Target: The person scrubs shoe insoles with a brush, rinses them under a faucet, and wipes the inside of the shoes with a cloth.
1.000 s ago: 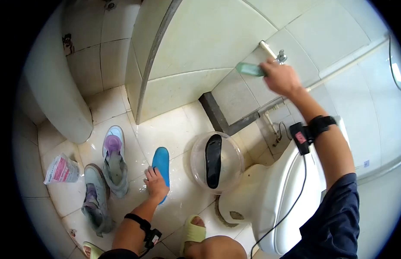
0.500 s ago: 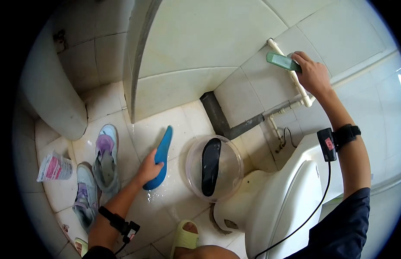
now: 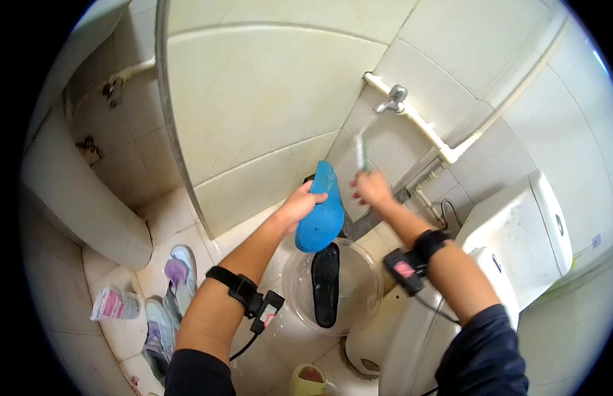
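The blue insole is held up in the air at the middle of the view, above the far rim of a clear plastic basin. The left hand is closed around its left edge about halfway along, thumb on the face and fingers behind.

It looks like thin foam, so I judge it light and bendy, likely to flop if held by one end, and probably slick if it is wet. A grip across the middle, as here, should keep it steadiest.

Just to its right, the right hand is shut around the handle of a green brush, which points up towards the tap. Water seems to be running onto the brush, though the blur makes that hard to confirm.

A black insole lies in the basin, which seems to hold water.

The tap sits on a white pipe that runs across the far tiled wall. The white toilet and its cistern fill the right side.

The tiled floor looks wet and may be slippery. At near left lie two grey and purple shoes, with a small printed bag beyond them. A yellow-green slipper shows at the near edge.
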Demonstrator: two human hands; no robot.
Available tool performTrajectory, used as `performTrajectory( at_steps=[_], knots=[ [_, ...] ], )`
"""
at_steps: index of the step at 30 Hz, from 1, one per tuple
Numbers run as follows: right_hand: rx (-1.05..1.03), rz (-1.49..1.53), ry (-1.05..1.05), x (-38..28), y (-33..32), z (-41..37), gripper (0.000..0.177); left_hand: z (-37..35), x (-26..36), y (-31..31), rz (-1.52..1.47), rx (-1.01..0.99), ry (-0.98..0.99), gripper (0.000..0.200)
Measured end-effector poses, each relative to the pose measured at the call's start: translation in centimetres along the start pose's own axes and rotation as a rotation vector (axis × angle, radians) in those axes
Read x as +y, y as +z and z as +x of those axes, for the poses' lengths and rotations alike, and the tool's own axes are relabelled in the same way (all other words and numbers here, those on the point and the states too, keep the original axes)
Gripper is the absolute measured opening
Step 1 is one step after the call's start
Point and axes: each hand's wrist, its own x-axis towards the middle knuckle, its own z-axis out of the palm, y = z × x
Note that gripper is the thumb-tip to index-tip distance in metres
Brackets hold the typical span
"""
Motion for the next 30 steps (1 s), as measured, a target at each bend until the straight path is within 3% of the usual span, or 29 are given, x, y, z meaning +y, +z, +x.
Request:
performTrajectory(
  at_steps=[3, 5, 7, 9, 13, 15, 16, 21, 25, 27, 28, 30],
  knots=[
    [0.001, 0.096, 0.13, 1.6, 3.5, 1.5, 0.03, 0.7, -0.4, 1.1, 0.007, 0.04, 0.039, 0.039],
    [0.087, 0.05, 0.061, 3.1, 4.3, 2.7, 0.03, -0.2, -0.5, 1.3, 0.037, 0.085, 0.029, 0.037],
    [0.046, 0.143, 0.027, 2.2, 4.1, 1.8, 0.033, -0.2, -0.7, 0.7, 0.062, 0.041, 0.072, 0.035],
    [0.21, 0.259, -0.227, 1.7, 4.3, 0.9, 0.039, -0.4, -1.0, 0.3, 0.077, 0.042, 0.06, 0.035],
    [0.124, 0.272, -0.305, -1.3, 3.0, -1.5, 0.049, -1.0, -1.2, -0.4, 0.127, 0.055, 0.066, 0.038],
    [-0.024, 0.51, -0.242, -2.2, 2.7, -1.8, 0.049, -1.4, -1.4, -1.0, 0.127, 0.067, 0.065, 0.038],
    [0.064, 0.48, -0.322, -1.9, 3.2, -0.9, 0.05, -1.5, -1.3, -1.1, 0.125, 0.074, 0.07, 0.038],
    [0.329, 0.22, -0.272, -0.7, 4.0, 0.4, 0.057, -2.7, -0.5, -1.7, 0.137, 0.097, 0.06, 0.038],
    [-0.091, 0.168, 0.171, 3.6, 3.7, -2.7, 0.053, -2.2, 0.1, -1.1, 0.162, 0.064, 0.086, 0.034],
    [-0.203, 0.099, 0.286, 6.3, 4.6, -3.9, 0.047, -0.9, 0.2, -0.4, 0.191, 0.064, 0.132, 0.031],
    [-0.337, -0.015, 0.22, 8.6, 5.2, -3.9, 0.042, -0.2, -0.1, 0.0, 0.154, 0.039, 0.152, 0.029],
    [-0.446, 0.057, 0.461, 9.6, 6.4, -5.1, 0.029, 0.5, 0.7, 1.1, 0.125, 0.012, 0.178, 0.025]
  ],
)
